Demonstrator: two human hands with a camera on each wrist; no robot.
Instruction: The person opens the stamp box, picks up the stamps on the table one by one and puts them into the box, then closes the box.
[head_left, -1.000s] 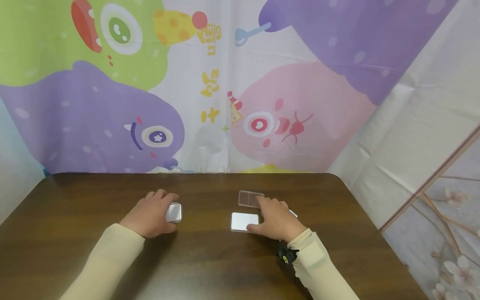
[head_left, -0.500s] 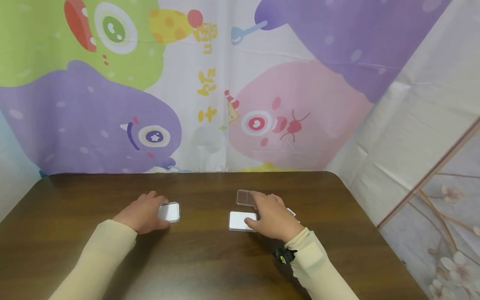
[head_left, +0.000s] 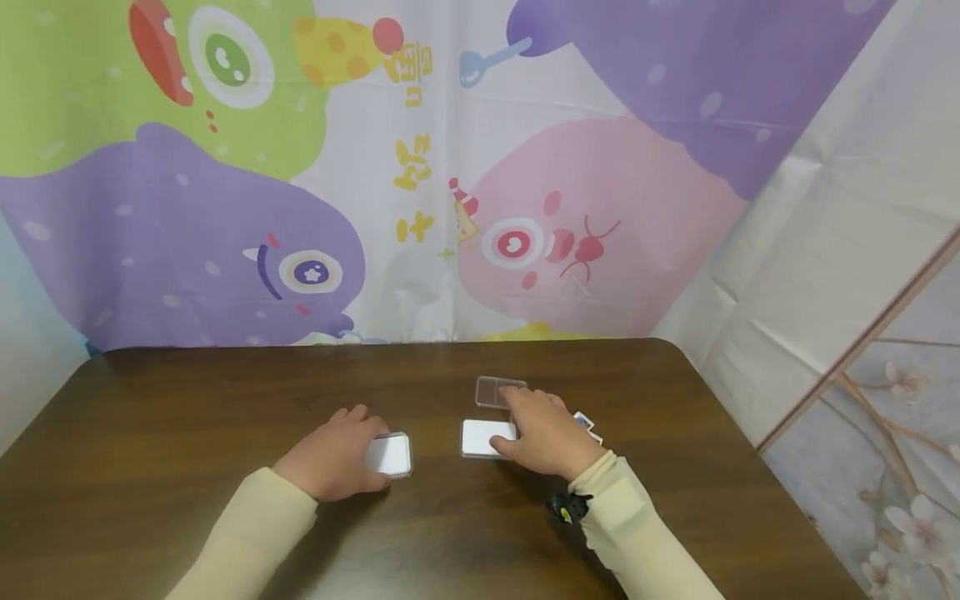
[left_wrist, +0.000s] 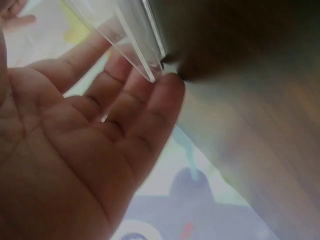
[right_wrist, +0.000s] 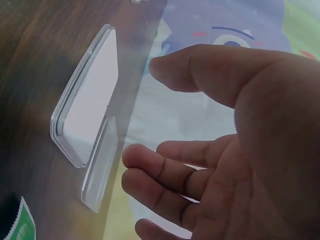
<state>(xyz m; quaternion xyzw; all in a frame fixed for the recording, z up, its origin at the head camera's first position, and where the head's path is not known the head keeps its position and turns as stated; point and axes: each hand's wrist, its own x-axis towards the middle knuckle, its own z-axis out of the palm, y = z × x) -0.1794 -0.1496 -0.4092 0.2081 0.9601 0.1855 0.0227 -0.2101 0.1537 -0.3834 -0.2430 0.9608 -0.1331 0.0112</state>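
In the head view my left hand point(head_left: 333, 454) grips a clear plastic case point(head_left: 392, 455) with white contents by its edges, thumb at the near side and fingers at the far side. The left wrist view shows this case point(left_wrist: 132, 37) against the fingertips. My right hand point(head_left: 551, 432) hovers with spread, bent fingers over a second clear case point(head_left: 482, 439) holding a white stack. In the right wrist view this white-filled case point(right_wrist: 92, 95) lies apart from the fingers. Just behind it is a clear lid-like piece point(head_left: 491, 392), partly covered by the right fingers.
Small white pieces point(head_left: 584, 422), one with blue on it, show past the right hand, mostly hidden. A green item with a zigzag edge point(right_wrist: 22, 225) sits at the right wrist view's corner. The brown table point(head_left: 420, 533) ends at a cartoon-printed backdrop point(head_left: 405, 292).
My left hand has shifted right and nearer to me with the case in its grip, closer to the second case. The right hand has stayed almost still.
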